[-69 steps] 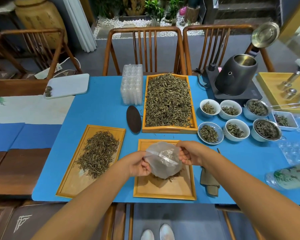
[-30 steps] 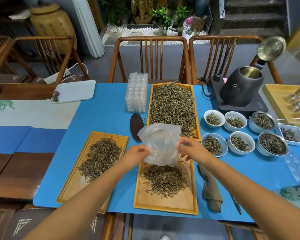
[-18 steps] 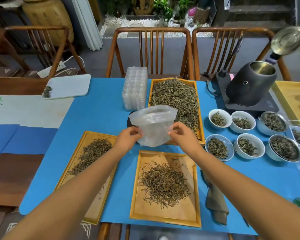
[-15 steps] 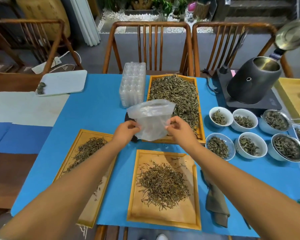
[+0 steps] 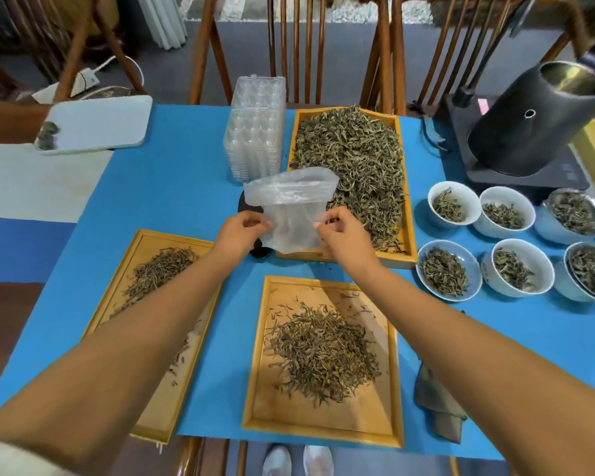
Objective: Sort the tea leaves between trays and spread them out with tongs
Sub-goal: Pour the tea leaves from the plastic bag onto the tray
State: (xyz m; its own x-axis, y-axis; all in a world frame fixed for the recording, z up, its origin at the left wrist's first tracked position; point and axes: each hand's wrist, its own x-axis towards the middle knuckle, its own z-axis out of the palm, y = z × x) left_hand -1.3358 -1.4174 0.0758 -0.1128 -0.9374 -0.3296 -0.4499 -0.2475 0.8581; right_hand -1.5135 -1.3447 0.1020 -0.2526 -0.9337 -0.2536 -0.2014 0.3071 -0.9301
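Both hands raised above the blue bench (image 5: 172, 187), pinching an empty clear plastic bag (image 5: 291, 214) between them. Left hand (image 5: 241, 231) closed on the bag's left edge with thumb and fingertips; right hand (image 5: 340, 238) closed on its right edge the same way. Bag hanging crumpled, top flap folded over, in front of the near-left corner of the far tray (image 5: 406, 249), at 12 o'clock. Far tray heaped full with tea leaves (image 5: 354, 163). Near tray (image 5: 323, 427) at 6 o'clock, below the hands, holding a loose mound of tea (image 5: 320, 352) around its middle, a few strands scattered toward its far end. Left tray (image 5: 145, 242) at 9 o'clock, partly hidden under the left forearm, with a thinner pile (image 5: 162, 269). Stack of clear plastic containers (image 5: 255, 132) at 11 o'clock, beside the far tray. Bowls of tea (image 5: 454, 204) grouped at 3 o'clock, a dark kettle (image 5: 529, 132) beyond at 2 o'clock. Folded cloth (image 5: 437, 407) at 5 o'clock, just right of the near tray.
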